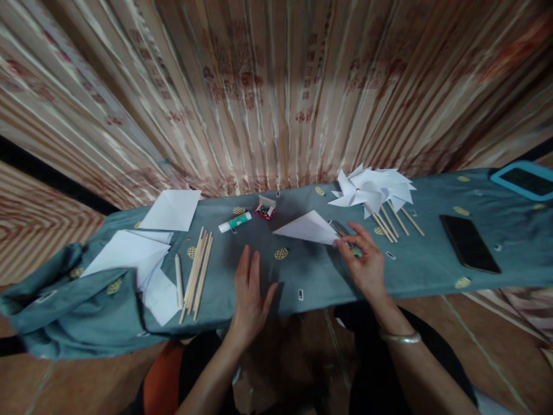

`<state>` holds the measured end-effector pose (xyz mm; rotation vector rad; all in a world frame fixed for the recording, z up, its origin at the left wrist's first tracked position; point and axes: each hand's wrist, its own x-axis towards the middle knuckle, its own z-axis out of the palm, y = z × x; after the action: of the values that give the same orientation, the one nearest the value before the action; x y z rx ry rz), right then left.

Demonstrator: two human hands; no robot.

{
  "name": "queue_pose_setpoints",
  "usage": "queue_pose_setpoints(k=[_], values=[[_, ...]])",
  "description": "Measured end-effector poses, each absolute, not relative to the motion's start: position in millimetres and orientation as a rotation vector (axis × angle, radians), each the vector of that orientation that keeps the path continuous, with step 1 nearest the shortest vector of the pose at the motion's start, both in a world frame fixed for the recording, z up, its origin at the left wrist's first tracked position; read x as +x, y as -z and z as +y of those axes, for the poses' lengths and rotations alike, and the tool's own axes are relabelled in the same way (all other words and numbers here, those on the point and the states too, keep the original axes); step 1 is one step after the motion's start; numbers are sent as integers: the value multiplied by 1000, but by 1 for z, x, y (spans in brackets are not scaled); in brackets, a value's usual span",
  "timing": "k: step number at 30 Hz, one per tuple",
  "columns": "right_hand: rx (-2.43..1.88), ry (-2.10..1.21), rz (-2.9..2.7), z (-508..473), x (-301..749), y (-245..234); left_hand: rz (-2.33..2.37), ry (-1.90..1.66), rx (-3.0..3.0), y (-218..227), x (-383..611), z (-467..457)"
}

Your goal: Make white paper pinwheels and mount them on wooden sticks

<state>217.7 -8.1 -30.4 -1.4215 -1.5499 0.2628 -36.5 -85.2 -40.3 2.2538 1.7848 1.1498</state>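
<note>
My left hand lies flat on the grey-blue cloth, fingers stretched out, holding nothing. My right hand rests further right, its fingers spread over a pair of scissors and touching the corner of a folded white paper triangle. Whether the fingers grip the scissors is unclear. A bangle sits on my right wrist.
A bundle of wooden sticks and white paper sheets lie at the left. A glue stick and a small red box of pins sit at the back. Finished paper pinwheels on sticks, a black phone and a blue-cased tablet are at the right.
</note>
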Motion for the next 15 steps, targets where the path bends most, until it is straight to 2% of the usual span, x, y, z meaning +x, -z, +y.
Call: queue_pose_setpoints(k=[6, 15], values=[[-1249, 88, -1994, -40, 189, 17, 1720, -1169, 2548, 39, -17, -83], [-1059, -58, -2275, -75, 150, 26, 1779, -970, 2623, 38, -15, -80]])
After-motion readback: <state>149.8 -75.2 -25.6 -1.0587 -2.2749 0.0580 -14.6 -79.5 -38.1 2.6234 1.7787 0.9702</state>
